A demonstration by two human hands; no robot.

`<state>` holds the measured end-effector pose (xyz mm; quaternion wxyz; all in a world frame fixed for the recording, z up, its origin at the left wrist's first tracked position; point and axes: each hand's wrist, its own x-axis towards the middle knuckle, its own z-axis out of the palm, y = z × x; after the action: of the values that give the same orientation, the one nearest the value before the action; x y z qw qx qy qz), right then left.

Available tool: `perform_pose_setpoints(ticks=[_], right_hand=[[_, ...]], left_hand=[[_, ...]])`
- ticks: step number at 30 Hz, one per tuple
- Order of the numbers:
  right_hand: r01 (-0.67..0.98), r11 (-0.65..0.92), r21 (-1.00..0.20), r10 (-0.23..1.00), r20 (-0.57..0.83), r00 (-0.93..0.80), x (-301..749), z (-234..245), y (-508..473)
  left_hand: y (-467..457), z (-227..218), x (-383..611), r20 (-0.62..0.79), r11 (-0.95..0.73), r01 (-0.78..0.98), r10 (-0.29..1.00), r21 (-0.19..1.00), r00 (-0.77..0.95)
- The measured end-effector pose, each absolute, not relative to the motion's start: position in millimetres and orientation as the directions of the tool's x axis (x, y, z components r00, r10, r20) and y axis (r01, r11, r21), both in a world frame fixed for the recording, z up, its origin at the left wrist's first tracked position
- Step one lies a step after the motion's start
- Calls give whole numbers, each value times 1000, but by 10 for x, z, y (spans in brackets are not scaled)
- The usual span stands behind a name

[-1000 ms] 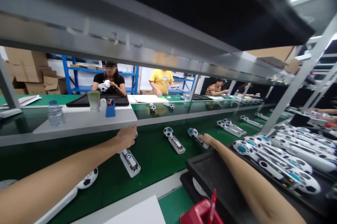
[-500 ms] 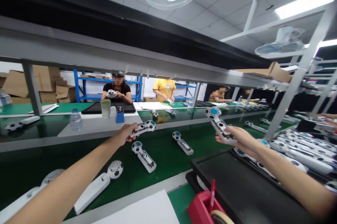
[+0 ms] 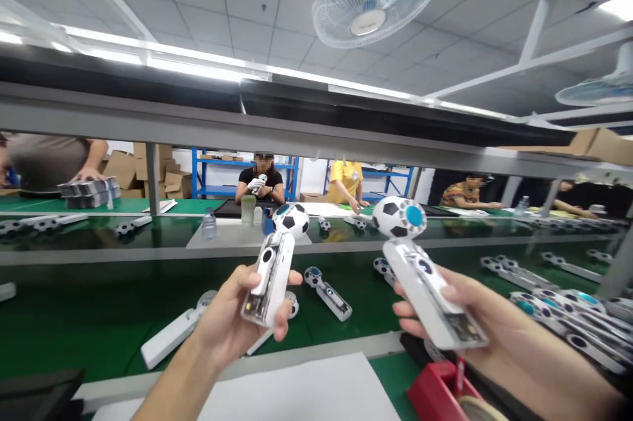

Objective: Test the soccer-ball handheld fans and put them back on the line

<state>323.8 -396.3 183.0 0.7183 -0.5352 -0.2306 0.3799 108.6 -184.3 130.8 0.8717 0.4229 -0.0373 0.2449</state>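
My left hand [image 3: 232,315] grips a white handheld fan [image 3: 271,276] with a round football-patterned head. Its handle is uncovered at the lower end, where circuit parts show, and my thumb presses on the inner white piece. A second handheld fan [image 3: 418,286] of the same kind is held in my right hand [image 3: 469,302], tilted up to the left. The blue disc on its head faces me, and its handle end is likewise bare. Both fans are raised side by side over the green belt [image 3: 163,305]. Behind them lies another opened fan [image 3: 330,299].
Several fans are piled at right [image 3: 573,322]. A closed-handle fan [image 3: 173,335] lies beyond my left forearm. White paper [image 3: 301,391] and a red holder [image 3: 435,394] with tape stand at the near edge. Co-workers sit and stand across the line. A grey shelf beam [image 3: 316,137] spans overhead.
Both hands have drawn back toward me and closer together, each bringing its fan along and more upright. The view has turned to the left and slightly up.
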Motion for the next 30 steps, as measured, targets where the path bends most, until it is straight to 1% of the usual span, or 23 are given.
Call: perform_pose_setpoints(ticks=[2, 4, 6, 8, 10, 13, 17, 22, 27, 30], right_hand=[[-328, 144, -934, 851, -52, 522, 2882, 1840, -3847], [-309, 145, -940, 913, 8, 407, 2618, 1827, -3695], [-256, 171, -951, 943, 83, 322, 2448, 1780, -3517], [-203, 229, -952, 940, 162, 302, 2346, 1706, -3338], [-158, 279, -947, 920, 216, 328, 2282, 1621, -3182], [-132, 289, -948, 912, 231, 339, 2240, 1501, -3008], [-154, 264, -952, 933, 212, 290, 2302, 1377, -2842], [-202, 224, -953, 959, 179, 218, 2469, 1281, -2698], [-176, 240, -955, 963, 212, 165, 2588, 1223, -2639], [-200, 250, -947, 963, 221, 155, 2626, 1191, -2630]], left_hand=[[-1926, 1328, 916, 351, 450, -507, 386, 735, 853], [-1998, 1366, 784, 343, 352, -514, 444, 782, 828], [-2047, 1404, 694, 308, 245, -496, 541, 833, 783], [-2068, 1424, 642, 304, 141, -490, 631, 860, 714], [-2060, 1419, 616, 331, 55, -498, 683, 865, 651], [-1998, 1376, 611, 362, -19, -488, 696, 873, 621], [-1885, 1294, 643, 378, -49, -465, 658, 884, 651], [-1806, 1206, 727, 321, 14, -434, 652, 901, 687], [-1767, 1127, 820, 297, 42, -413, 631, 910, 717], [-1773, 1084, 860, 277, 50, -400, 643, 915, 714]])
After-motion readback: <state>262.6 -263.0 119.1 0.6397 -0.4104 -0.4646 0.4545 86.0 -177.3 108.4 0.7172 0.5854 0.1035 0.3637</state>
